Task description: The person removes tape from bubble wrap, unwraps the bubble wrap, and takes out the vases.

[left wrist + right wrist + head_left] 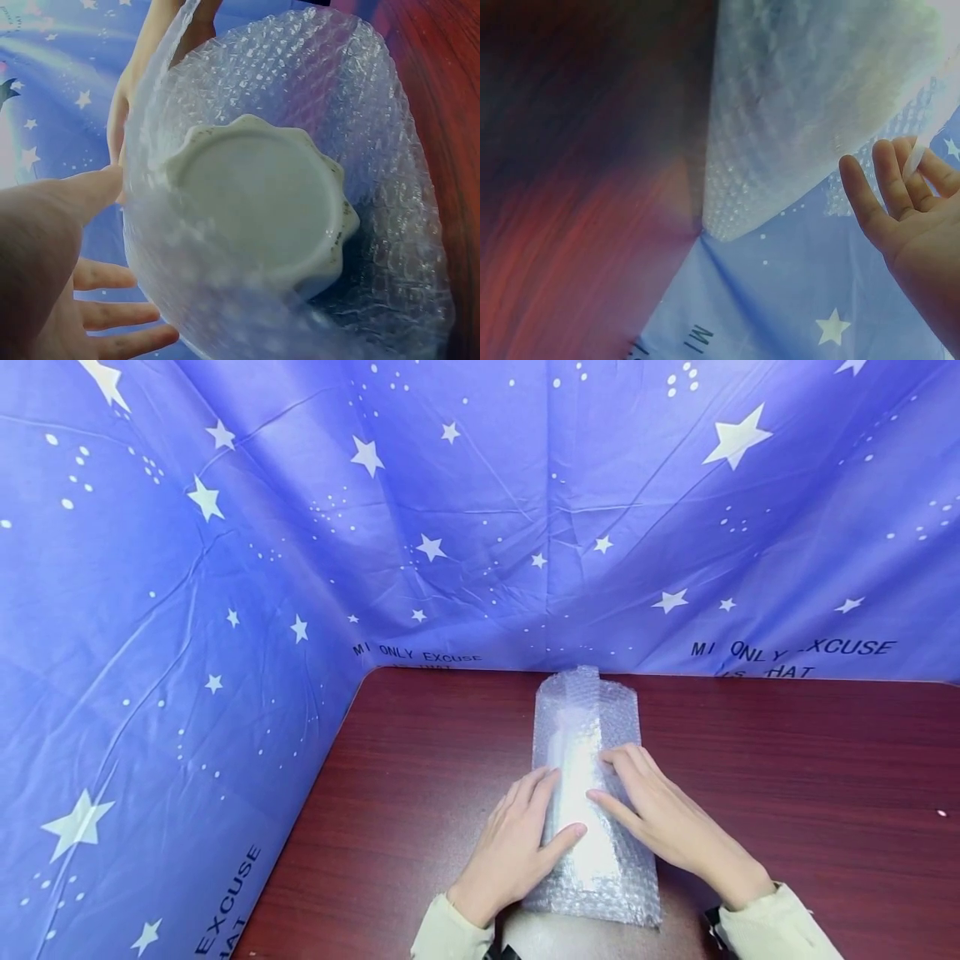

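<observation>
On the table lies a clear bubble wrap sleeve [592, 693] around a whitish object. Through the sleeve's near end, the left wrist view shows the object's pale round end [255, 199] with a scalloped rim; its exact kind I cannot tell. My left hand [513, 839] rests on the wrap's left side, fingers extended and thumb toward the middle. My right hand [667, 814] touches the upper right of the wrap, its thumb and index finger apart. In the right wrist view, fingers [885, 180] meet a thin edge of the wrap; the thumb's contact is hidden.
The dark red wooden table [787, 777] extends to both sides of the wrap. A blue cloth with white stars [465, 527] hangs along the back and left edges. A tiny white speck [942, 812] shows at the far right.
</observation>
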Tool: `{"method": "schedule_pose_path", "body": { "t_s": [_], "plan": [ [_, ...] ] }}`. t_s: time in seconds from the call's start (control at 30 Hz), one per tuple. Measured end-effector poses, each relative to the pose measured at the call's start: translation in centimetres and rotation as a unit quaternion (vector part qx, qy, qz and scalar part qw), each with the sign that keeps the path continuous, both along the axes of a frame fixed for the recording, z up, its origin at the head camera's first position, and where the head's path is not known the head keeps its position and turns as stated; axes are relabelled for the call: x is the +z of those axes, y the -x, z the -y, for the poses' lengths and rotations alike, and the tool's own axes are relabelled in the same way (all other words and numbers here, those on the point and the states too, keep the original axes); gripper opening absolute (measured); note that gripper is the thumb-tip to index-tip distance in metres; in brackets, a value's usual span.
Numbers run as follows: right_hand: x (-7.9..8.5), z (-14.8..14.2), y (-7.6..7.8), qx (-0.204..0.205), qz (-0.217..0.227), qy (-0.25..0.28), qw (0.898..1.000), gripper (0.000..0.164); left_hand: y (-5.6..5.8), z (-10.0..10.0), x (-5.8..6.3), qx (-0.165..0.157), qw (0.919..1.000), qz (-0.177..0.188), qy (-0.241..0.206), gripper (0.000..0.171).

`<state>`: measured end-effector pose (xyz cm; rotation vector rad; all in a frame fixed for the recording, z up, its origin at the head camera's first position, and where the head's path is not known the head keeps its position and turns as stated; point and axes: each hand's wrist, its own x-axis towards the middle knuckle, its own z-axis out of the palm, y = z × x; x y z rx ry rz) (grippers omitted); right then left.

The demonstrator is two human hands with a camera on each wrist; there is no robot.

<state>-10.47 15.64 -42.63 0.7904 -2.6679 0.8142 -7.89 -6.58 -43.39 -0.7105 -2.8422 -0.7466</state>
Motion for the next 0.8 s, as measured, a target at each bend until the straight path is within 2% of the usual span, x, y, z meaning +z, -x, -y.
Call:
{"method": "schedule_pose_path", "body": {
  "t_s": [0.37, 0.6, 0.8],
  "plan": [
    [0.3, 1.5, 0.6, 0.013, 0.0, -0.012, 1.0, 0.04, -0.2, -0.3, 0.7, 0.039, 0.9988, -0.008, -0.029, 0.073],
    [0.7, 2.5, 0.9, 0.027, 0.004, -0.016, 0.999, 0.042, -0.2, -0.4, 0.9, 0.073, 0.9967, 0.014, -0.033, 0.082],
    [0.7, 3.2, 1.1, 0.037, -0.002, -0.021, 0.999, 0.044, -0.1, -0.2, 0.9, 0.091, 0.9951, 0.013, -0.036, 0.087]
  ]
}}
